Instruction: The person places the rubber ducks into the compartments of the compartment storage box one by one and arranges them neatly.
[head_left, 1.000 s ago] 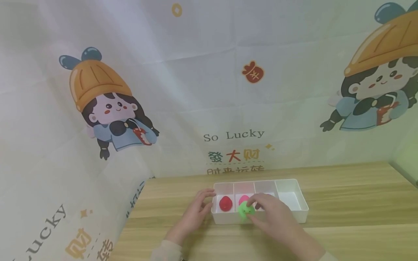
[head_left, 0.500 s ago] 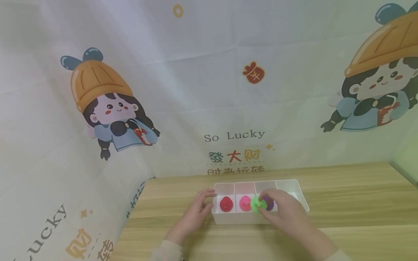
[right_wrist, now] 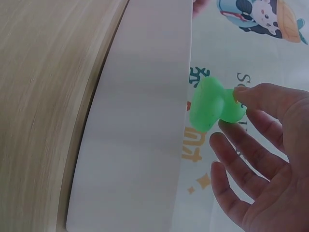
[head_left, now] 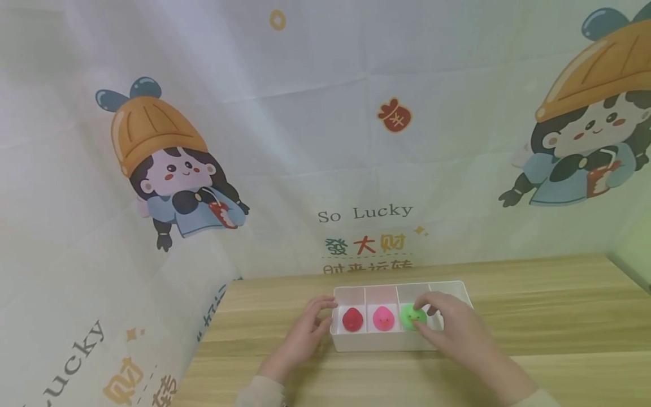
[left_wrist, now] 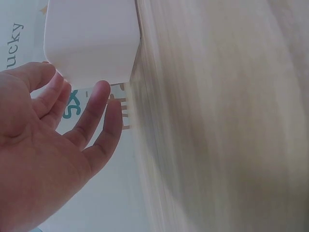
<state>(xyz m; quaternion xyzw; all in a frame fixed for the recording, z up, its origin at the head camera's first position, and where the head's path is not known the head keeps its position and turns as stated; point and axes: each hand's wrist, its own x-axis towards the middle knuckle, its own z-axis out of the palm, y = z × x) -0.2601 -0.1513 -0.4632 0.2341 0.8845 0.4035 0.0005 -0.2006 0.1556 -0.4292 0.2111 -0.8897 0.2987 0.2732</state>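
In the head view my right hand pinches a green rubber duck between thumb and fingers, over the third compartment of a white divided box. The right wrist view shows the duck held above the box's rim, tilted on its side as seen there. A red rubber duck sits in the leftmost compartment and a pink rubber duck in the second. My left hand is at the box's left end, its loosely bent fingers right at the end wall. My right hand covers much of the fourth compartment.
The box stands on a wood-grain table. Behind and to the left hangs a pale printed cloth with cartoon figures and lettering, its lower part meeting the table's back edge.
My right hand has carried the green duck rightward, from in front of the pink duck to over the third compartment. A purple duck seen half a second ago is now hidden. The left hand stays put.
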